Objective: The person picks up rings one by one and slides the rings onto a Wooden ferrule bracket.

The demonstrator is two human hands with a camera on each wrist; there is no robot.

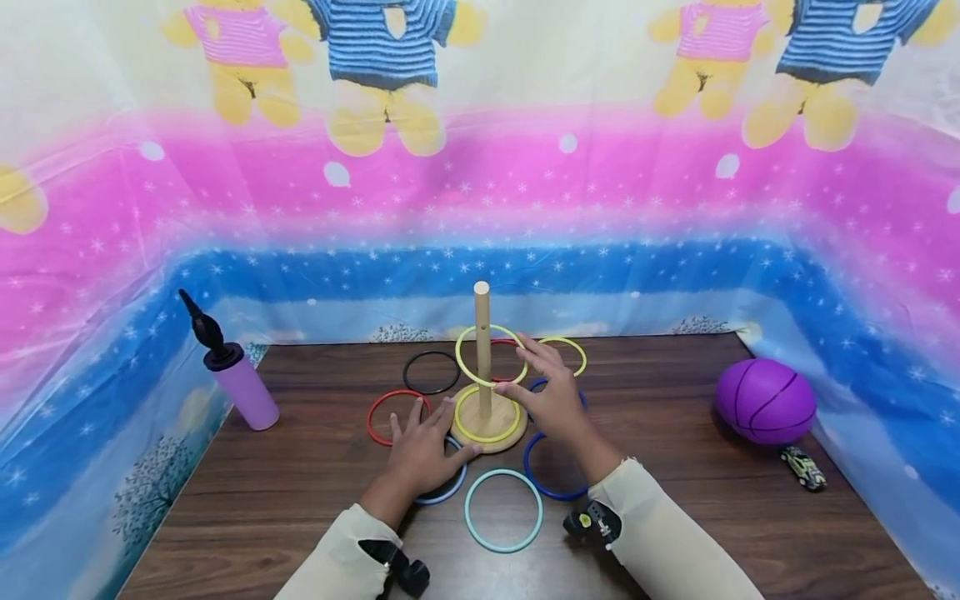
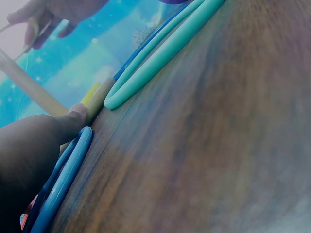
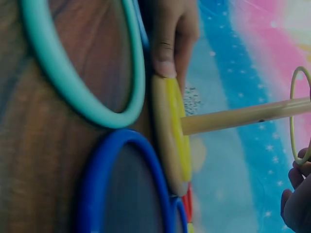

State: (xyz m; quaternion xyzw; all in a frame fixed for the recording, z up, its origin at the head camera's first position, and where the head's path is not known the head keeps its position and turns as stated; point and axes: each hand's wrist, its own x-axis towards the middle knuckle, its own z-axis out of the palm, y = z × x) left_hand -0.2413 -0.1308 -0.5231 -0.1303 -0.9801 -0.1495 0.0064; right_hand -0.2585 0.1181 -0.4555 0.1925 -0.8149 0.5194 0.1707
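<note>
A wooden post (image 1: 482, 310) rises from a round wooden base (image 1: 501, 421) in the middle of the table. One yellow ring (image 1: 486, 441) lies on the base around the post. My right hand (image 1: 557, 398) pinches another yellow ring (image 3: 292, 111), tilted around the post about halfway up or higher. My left hand (image 1: 422, 454) lies low at the base's left front, fingers spread and thumb pressed to its edge. Under that hand is a light blue ring (image 2: 65, 182), partly hidden. A teal ring (image 1: 504, 549) lies in front of the base, and a dark blue ring (image 1: 528, 468) at its right front.
Around the base lie a red ring (image 1: 368, 417), a black ring (image 1: 431, 393), a further yellow ring (image 1: 583, 358), and more rings partly behind the right hand. A purple pump (image 1: 251, 392) stands at left. A purple ball (image 1: 765, 400) and toy car (image 1: 803, 467) sit at right.
</note>
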